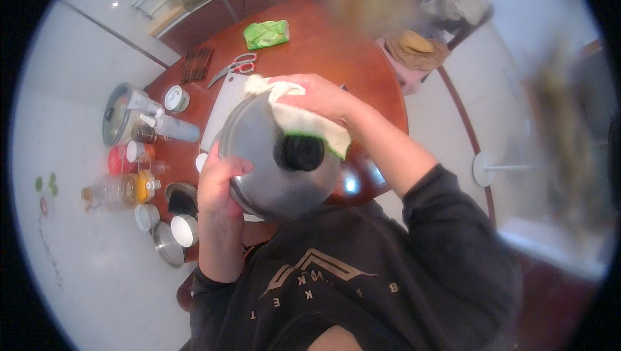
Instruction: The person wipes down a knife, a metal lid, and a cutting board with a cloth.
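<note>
A round grey pot lid [262, 142] with a black knob [304, 152] is held up, tilted, before my chest. My left hand [220, 176] grips its left rim, the thumb lying on the upper face. Bunched in my right hand [315, 96] is a cream cloth [310, 120] with a green edge. It lies against the lid's far edge and hangs beside the knob. Partly hidden behind the lid, a white cutting board [223, 103] rests on the reddish-brown wooden table [335, 55].
Red-handled scissors [237, 66], a green packet [266, 34] and a dark slatted mat [196, 64] lie farther back. Along the left stand a spray bottle [177, 127], a lidded pan [116, 113], an oil bottle [114, 192], a white bowl [184, 231] and several jars. Blurred smears cover the upper right.
</note>
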`<state>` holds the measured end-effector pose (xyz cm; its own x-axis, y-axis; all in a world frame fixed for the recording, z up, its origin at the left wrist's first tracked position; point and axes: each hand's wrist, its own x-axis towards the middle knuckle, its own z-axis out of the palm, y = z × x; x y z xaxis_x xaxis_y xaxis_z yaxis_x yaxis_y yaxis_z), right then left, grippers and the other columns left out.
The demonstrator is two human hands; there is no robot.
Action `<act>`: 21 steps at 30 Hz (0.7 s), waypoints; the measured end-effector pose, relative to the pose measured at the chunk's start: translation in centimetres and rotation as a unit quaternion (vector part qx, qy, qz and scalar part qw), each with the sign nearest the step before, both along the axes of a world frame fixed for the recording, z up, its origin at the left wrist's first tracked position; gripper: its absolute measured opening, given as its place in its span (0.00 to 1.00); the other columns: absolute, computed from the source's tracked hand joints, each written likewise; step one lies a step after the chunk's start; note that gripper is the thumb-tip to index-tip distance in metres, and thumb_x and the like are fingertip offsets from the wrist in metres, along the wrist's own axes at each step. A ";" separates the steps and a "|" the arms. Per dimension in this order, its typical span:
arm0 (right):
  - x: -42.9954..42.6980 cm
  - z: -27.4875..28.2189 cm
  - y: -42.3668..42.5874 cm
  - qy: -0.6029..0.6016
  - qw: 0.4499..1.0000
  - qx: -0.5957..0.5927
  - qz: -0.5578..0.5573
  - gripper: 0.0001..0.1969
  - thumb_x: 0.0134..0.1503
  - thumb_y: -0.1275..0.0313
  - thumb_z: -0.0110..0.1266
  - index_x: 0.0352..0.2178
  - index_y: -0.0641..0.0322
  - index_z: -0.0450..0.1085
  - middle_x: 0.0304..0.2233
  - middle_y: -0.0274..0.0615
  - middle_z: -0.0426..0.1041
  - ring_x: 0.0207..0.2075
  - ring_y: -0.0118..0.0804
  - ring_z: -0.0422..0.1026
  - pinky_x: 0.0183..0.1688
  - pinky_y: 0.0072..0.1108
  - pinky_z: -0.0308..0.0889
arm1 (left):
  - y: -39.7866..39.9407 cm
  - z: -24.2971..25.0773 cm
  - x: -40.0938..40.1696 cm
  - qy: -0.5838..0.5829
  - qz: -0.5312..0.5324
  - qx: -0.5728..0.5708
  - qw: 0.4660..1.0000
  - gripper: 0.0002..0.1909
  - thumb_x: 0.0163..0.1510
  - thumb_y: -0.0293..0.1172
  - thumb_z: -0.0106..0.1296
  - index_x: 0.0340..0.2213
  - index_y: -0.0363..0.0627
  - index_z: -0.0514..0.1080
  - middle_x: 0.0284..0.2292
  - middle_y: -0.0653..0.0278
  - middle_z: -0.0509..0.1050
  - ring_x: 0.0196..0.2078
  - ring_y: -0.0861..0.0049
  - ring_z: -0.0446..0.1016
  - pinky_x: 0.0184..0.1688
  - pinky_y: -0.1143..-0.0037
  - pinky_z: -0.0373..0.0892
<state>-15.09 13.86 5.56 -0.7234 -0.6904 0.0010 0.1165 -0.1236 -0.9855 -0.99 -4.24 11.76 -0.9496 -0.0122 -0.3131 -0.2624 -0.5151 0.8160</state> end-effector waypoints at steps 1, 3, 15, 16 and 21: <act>0.6 -1.1 -0.2 0.000 1.000 -0.001 0.002 0.21 0.54 0.69 0.56 0.49 0.64 0.68 0.41 0.38 0.73 0.41 0.29 0.72 0.45 0.21 0.68 | 0.0 0.0 -0.2 0.008 0.039 0.038 0.998 0.29 0.37 0.16 0.41 0.47 0.30 0.64 0.40 0.54 0.72 0.40 0.69 0.73 0.45 0.74 0.69; 2.0 -3.2 -0.8 -0.272 0.944 -0.170 -0.077 0.20 0.56 0.71 0.54 0.51 0.65 0.65 0.42 0.40 0.73 0.41 0.30 0.73 0.44 0.21 0.69 | -0.3 -0.5 -0.5 0.029 0.040 0.018 0.999 0.27 0.39 0.17 0.40 0.46 0.29 0.64 0.40 0.52 0.72 0.41 0.68 0.73 0.46 0.72 0.69; 7.3 -5.4 -3.6 -0.555 0.765 -0.313 -0.092 0.17 0.61 0.61 0.40 0.41 0.63 0.69 0.38 0.46 0.73 0.37 0.40 0.73 0.44 0.30 0.70 | 6.0 -6.5 0.0 0.200 0.193 -0.263 0.924 0.21 0.46 0.21 0.50 0.44 0.32 0.63 0.37 0.60 0.72 0.37 0.74 0.72 0.42 0.75 0.68; 7.4 -5.9 -4.1 -0.548 0.760 -0.345 -0.055 0.17 0.61 0.62 0.40 0.39 0.66 0.69 0.38 0.46 0.73 0.37 0.41 0.73 0.43 0.29 0.70 | 6.2 -7.5 0.3 0.225 0.176 -0.309 0.907 0.18 0.48 0.20 0.50 0.43 0.32 0.65 0.37 0.60 0.73 0.38 0.76 0.73 0.42 0.76 0.68; 8.3 -5.2 -4.3 -0.559 0.722 -0.408 -0.013 0.17 0.62 0.63 0.39 0.39 0.67 0.68 0.39 0.47 0.73 0.38 0.41 0.73 0.44 0.27 0.68 | 6.6 -9.0 0.9 0.316 0.136 -0.373 0.862 0.14 0.48 0.18 0.49 0.39 0.31 0.70 0.38 0.59 0.74 0.40 0.76 0.73 0.45 0.77 0.67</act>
<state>-6.83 9.53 0.34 -0.5995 -0.7763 -0.1949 0.7699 -0.6259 0.1246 -0.06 2.38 2.79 -0.8580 -0.2357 0.4564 0.4028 0.2427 0.8825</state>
